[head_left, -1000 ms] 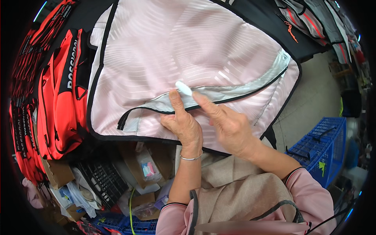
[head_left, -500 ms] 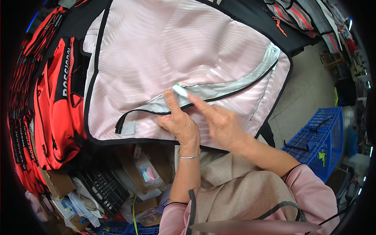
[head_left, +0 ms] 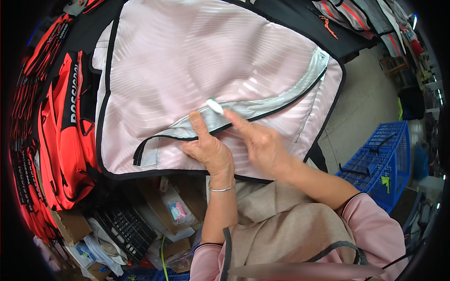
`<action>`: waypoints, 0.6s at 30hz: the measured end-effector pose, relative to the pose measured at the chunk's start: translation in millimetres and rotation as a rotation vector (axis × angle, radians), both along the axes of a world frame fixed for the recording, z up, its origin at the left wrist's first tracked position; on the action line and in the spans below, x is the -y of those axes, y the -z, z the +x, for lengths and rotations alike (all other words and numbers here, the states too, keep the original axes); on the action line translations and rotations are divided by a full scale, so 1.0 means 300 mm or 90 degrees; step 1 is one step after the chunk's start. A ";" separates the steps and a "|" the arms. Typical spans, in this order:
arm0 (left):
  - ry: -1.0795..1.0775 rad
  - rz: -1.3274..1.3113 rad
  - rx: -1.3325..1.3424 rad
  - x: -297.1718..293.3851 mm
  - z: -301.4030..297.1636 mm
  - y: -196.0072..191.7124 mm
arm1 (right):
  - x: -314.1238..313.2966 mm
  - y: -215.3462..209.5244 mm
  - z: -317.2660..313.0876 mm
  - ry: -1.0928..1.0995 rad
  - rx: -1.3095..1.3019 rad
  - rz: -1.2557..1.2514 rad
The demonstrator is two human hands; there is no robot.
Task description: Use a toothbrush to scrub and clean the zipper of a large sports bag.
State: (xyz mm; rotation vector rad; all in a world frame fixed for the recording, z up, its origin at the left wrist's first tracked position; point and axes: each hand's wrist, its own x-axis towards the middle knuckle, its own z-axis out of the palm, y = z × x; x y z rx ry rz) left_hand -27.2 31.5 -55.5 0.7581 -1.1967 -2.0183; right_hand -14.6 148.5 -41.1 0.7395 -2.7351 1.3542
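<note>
A large pale pink, wave-patterned fabric panel (head_left: 154, 61) with black binding lies spread before me. Along its lower right side runs a curved silver-grey strip (head_left: 262, 108) edged in black, its lower edge lifted near my hands. My left hand (head_left: 211, 152) grips that edge, thumb on top, the other fingers mostly hidden beneath. My right hand (head_left: 265, 145) is closed around a small white brush-like tool (head_left: 214, 106) with a green end. Its index finger points along the tool, whose white end rests on or just over the strip's upper border; contact is unclear.
Red and black bags (head_left: 70, 136) are stacked at the left. Blue plastic crates (head_left: 377, 161) stand on the floor at the right. Grey bags with red trim (head_left: 351, 18) lie at the far right. Below the panel is a cardboard box (head_left: 164, 210) with a plastic bag of coloured pieces.
The panel and both hands have shifted slightly left in view. The white tool has moved a little along the strip's upper border. Both hands keep their holds.
</note>
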 end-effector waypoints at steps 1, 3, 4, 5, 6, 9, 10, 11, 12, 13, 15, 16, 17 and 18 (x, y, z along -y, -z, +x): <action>-0.005 -0.002 -0.035 -0.002 -0.004 -0.002 | -0.030 0.028 -0.021 0.024 -0.035 0.056; -0.038 -0.008 -0.025 -0.005 -0.021 -0.002 | -0.094 0.036 -0.053 0.055 -0.074 0.117; -0.072 -0.013 -0.011 -0.012 -0.024 -0.002 | -0.134 0.020 -0.055 0.045 -0.077 0.074; -0.067 -0.009 -0.010 -0.012 -0.019 -0.005 | -0.174 0.000 -0.058 0.035 -0.081 0.032; -0.050 -0.009 0.005 -0.006 -0.008 -0.012 | -0.218 -0.039 -0.065 0.044 -0.082 0.037; -0.017 -0.017 0.022 -0.001 0.018 -0.016 | -0.307 -0.120 -0.102 0.192 0.110 -0.011; -0.008 -0.016 0.028 -0.003 0.025 -0.020 | -0.323 -0.128 -0.119 0.172 0.015 0.003; -0.001 -0.016 0.033 -0.007 0.035 -0.027 | -0.340 -0.135 -0.132 0.151 -0.078 0.016; 0.021 0.004 0.053 -0.021 0.050 -0.039 | -0.367 -0.146 -0.139 0.126 -0.046 0.070; 0.025 0.003 0.053 -0.047 0.052 -0.047 | -0.373 -0.133 -0.162 0.131 -0.045 0.069; 0.113 0.112 -0.002 -0.100 0.062 -0.054 | -0.366 -0.078 -0.212 0.015 -0.288 0.042; 0.173 0.125 0.033 -0.109 0.077 -0.021 | -0.362 -0.059 -0.219 0.019 -0.285 0.039; 0.176 0.121 0.037 -0.126 0.080 -0.015 | -0.358 -0.043 -0.224 -0.001 -0.255 0.057; 0.214 0.123 0.060 -0.144 0.077 -0.025 | -0.350 -0.033 -0.229 -0.024 -0.225 0.074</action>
